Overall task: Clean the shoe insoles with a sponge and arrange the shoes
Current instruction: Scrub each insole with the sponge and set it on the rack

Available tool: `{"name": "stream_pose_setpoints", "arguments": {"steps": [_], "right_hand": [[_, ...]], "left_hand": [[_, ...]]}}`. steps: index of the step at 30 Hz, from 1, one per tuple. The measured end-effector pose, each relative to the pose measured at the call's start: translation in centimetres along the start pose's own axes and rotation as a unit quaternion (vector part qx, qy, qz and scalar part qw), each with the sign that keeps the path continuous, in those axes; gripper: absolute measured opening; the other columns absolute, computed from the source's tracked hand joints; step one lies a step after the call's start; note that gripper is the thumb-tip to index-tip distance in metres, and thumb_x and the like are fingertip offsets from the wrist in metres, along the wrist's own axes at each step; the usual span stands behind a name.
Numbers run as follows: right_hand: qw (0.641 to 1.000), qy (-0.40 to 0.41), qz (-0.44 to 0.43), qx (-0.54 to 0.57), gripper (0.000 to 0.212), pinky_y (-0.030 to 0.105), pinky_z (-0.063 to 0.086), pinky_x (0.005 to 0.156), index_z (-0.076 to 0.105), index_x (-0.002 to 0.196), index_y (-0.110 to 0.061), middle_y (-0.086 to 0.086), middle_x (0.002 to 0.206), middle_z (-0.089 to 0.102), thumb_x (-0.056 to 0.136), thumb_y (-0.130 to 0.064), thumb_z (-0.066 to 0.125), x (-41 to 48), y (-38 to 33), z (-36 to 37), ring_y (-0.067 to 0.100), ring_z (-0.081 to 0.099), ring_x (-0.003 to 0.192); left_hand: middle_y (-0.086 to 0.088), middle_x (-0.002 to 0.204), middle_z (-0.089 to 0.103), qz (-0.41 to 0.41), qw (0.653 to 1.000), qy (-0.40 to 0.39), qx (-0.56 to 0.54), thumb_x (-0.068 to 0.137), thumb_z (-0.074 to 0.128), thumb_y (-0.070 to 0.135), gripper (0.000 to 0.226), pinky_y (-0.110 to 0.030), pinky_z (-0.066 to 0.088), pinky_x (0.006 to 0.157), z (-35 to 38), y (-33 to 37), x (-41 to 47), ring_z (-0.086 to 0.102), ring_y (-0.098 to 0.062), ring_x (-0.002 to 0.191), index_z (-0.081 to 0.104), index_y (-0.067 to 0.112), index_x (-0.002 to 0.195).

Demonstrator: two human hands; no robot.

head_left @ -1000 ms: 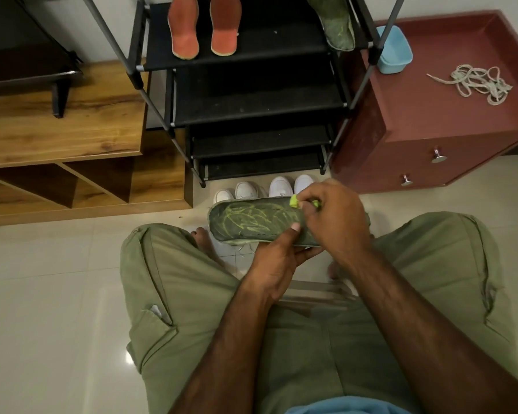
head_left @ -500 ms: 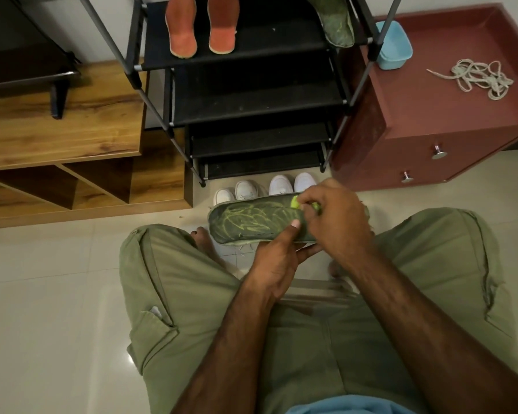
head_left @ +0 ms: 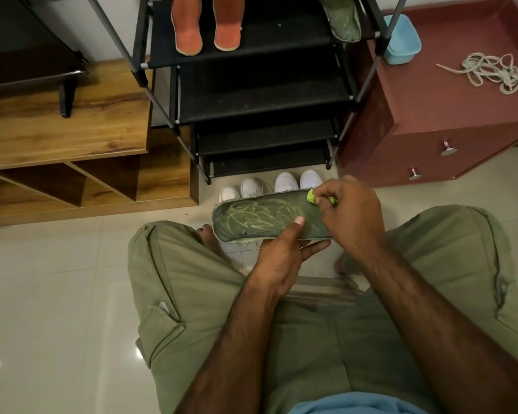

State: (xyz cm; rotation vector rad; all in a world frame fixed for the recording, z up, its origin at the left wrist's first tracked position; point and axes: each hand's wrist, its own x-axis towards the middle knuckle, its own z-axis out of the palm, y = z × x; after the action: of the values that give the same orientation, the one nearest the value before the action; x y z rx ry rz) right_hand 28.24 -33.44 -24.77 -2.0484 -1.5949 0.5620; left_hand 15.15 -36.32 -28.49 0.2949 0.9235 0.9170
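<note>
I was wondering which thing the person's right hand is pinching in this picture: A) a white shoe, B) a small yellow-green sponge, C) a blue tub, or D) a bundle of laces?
B: the right hand pinches a small yellow-green sponge at the far edge of the dark green insole, which the left hand holds from below with its thumb on top.

Furniture on glossy pale tiles [head_left: 51, 309].
Black rack [head_left: 260, 97] stands between a wooden unit [head_left: 66, 130] and a maroon 2-knob cabinet [head_left: 449, 109].
</note>
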Motion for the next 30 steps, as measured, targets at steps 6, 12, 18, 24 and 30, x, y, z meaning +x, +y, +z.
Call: {"name": "stream_pose_setpoints", "arguments": {"steps": [6, 12, 18, 24, 30], "right_hand": [[0.999, -0.016, -0.024, 0.021, 0.015, 0.023, 0.044, 0.074, 0.079, 0.1, -0.024, -0.002, 0.101, 0.065, 0.092, -0.014, 0.071, -0.1, -0.6, 0.6, 0.014, 0.063, 0.089], [0.996, -0.036, -0.086, 0.008, 0.016, 0.026, 0.047, 0.074, 0.079, 0.101, -0.024, -0.004, 0.1, 0.061, 0.092, -0.015, 0.069, -0.5, -1.3, 1.1, 0.013, 0.06, 0.089], [0.995, -0.03, -0.093, -0.007, 0.017, 0.022, 0.042, 0.072, 0.079, 0.1, -0.022, -0.003, 0.098, 0.061, 0.091, -0.013, 0.069, 0.1, -0.9, 1.2, 0.013, 0.059, 0.088], [0.992, -0.03, -0.116, -0.038, 0.017, 0.034, 0.052, 0.076, 0.079, 0.1, -0.019, 0.002, 0.101, 0.063, 0.091, -0.012, 0.067, 0.5, -1.1, 1.2, 0.021, 0.061, 0.096], [0.991, -0.03, -0.124, -0.043, 0.018, 0.032, 0.049, 0.075, 0.079, 0.102, -0.019, 0.002, 0.101, 0.063, 0.091, -0.012, 0.066, 0.5, -1.1, 1.1, 0.021, 0.06, 0.097]], "left_hand": [[-0.019, 0.131, 0.067, 0.001, 1.0, 0.011, 0.016, 0.105, 0.053, 0.012, 0.032, -0.05, 0.059, 0.092, 0.2, 0.0, -0.1, 0.064, -0.036, 0.122, 0.06, 0.003, 0.135], [-0.021, 0.125, 0.07, -0.008, 0.999, 0.023, 0.045, 0.105, 0.053, 0.014, 0.032, -0.047, 0.06, 0.091, 0.1, 0.1, 0.0, 0.066, -0.034, 0.113, 0.062, -0.002, 0.132], [-0.02, 0.119, 0.071, -0.001, 0.999, 0.022, 0.047, 0.105, 0.054, 0.013, 0.034, -0.04, 0.06, 0.083, 0.3, 0.0, 0.0, 0.068, -0.029, 0.106, 0.059, -0.004, 0.134], [-0.017, 0.115, 0.073, -0.005, 0.999, 0.017, 0.041, 0.105, 0.054, 0.012, 0.026, -0.039, 0.061, 0.08, 0.4, 0.1, -0.2, 0.07, -0.027, 0.103, 0.065, 0.001, 0.126], [-0.017, 0.114, 0.072, -0.006, 0.998, 0.015, 0.053, 0.105, 0.054, 0.014, 0.031, -0.04, 0.061, 0.082, 0.3, 0.1, -0.2, 0.069, -0.028, 0.105, 0.062, -0.003, 0.13]]}}
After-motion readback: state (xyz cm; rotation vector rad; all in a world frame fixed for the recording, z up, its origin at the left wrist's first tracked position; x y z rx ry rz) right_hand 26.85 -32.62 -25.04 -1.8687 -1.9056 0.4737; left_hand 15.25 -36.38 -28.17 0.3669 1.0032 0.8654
